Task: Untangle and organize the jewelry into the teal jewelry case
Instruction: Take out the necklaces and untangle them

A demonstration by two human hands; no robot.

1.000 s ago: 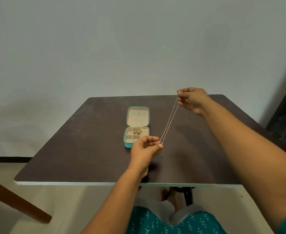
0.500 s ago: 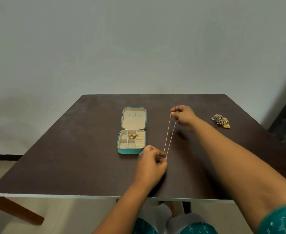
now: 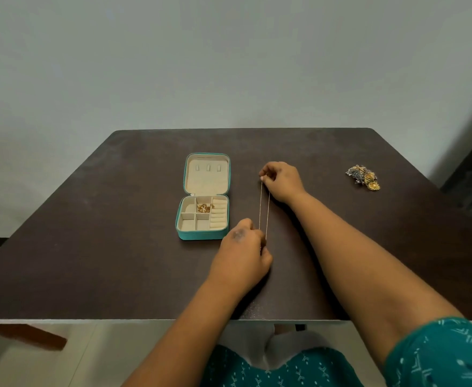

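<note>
My bench (image 3: 95, 247) is a dark brown top with rounded far corners and a pale front edge, set against a plain wall. On it, left of centre, sits the teal jewelry case (image 3: 201, 235), its lid laid back flat; the cream tray shows divided compartments, and one rear compartment holds a small heap of gold pieces (image 3: 203, 208). Well apart, near the far right corner, lies a tangled jewelry pile (image 3: 364, 177) of gold and grey.
</note>
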